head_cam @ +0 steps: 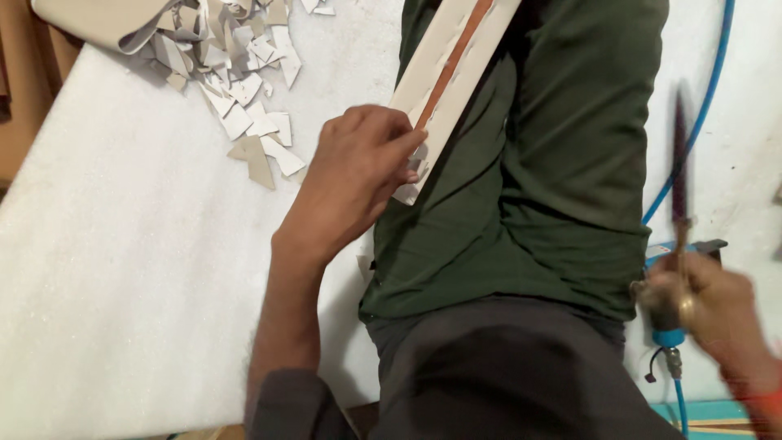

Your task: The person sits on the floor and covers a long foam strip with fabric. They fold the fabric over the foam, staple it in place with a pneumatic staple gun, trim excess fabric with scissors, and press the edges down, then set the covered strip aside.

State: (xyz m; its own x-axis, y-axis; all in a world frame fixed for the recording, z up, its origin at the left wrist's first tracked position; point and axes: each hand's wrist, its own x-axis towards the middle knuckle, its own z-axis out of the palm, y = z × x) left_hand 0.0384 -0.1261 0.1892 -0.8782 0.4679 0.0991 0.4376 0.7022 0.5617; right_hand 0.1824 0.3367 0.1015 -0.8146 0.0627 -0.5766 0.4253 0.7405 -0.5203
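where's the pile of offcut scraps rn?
In the head view the pile of pale scraps lies at the upper left on the white surface, just left of the left hand and the white strip it holds.

A heap of pale grey, angular offcut scraps (pixel 244 90) is lying on the white padded work surface (pixel 122 269).

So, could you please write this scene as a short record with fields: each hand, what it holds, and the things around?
left hand: left hand presses on a long pale strip with a brown centre line
right hand: right hand, blurred, grips a thin dark-bladed tool
lap: strip lies over the dark green trouser leg
surface: white padded sheet
scraps: heap of pale cut pieces
hose: blue hose
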